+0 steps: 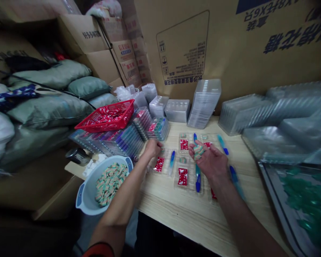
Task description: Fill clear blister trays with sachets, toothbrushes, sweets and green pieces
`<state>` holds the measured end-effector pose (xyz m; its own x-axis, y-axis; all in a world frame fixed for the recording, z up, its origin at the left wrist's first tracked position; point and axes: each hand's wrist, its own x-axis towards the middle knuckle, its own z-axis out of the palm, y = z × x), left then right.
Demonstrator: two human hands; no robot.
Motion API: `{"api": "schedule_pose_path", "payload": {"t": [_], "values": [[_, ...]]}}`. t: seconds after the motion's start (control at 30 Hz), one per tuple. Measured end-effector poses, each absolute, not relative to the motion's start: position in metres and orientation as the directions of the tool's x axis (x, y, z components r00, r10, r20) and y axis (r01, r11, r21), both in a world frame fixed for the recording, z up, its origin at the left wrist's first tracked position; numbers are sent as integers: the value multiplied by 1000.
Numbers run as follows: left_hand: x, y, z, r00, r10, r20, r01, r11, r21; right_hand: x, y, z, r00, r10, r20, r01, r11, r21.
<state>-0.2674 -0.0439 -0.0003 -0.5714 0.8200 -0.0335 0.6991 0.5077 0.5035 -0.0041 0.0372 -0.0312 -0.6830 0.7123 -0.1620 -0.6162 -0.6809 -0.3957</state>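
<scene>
My right hand (pixel 212 160) is turned palm up, its fingers curled around several small green, cream and tan striped pieces (pixel 198 151). My left hand (pixel 152 148) is pinched at the upper part of a clear plastic tray (pixel 164 170); whatever lies between its fingertips is hidden. That tray holds a red patterned packet (pixel 159 164) and a blue pen-shaped item (pixel 172 158). Beside it, another tray bears a red packet (pixel 182 176), a blue pen-shaped item (pixel 198 180) and a striped piece (pixel 182 160). More filled trays lie behind and partly under my right hand.
A light blue basin (pixel 82 194) of striped pieces stands at left. Behind it, a red basket (pixel 104 125) of packets rests on stacked filled trays (pixel 123 144). Empty clear trays (pixel 205 103) are stacked at the back. At right, a metal tray (pixel 273 192) holds green pieces.
</scene>
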Motion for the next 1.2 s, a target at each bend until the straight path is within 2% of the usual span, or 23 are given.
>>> {"api": "schedule_pose_path", "payload": {"t": [0.2,0.53,0.87,1.07,1.13,1.2], "values": [[-260,-46,-4,-499,866,-39,792,473,386,-5,39,-33,-701,694,-165,-638,-714,-288],[-257,-57,-8,-514,846,140,828,448,337,-6,37,-30,-710,688,-147,-634,-716,-292],[-258,-55,-10,-495,868,43,833,459,309,-9,36,-32,-746,653,-130,-602,-746,-285],[-238,-61,8,-503,856,116,847,462,263,-10,34,-35,-778,624,-76,-588,-765,-262],[-220,-60,16,-478,859,182,857,411,311,-12,32,-34,-792,604,-84,-570,-783,-251],[-197,-55,22,-402,885,233,861,279,426,-13,31,-33,-807,582,-101,-549,-802,-235]]}}
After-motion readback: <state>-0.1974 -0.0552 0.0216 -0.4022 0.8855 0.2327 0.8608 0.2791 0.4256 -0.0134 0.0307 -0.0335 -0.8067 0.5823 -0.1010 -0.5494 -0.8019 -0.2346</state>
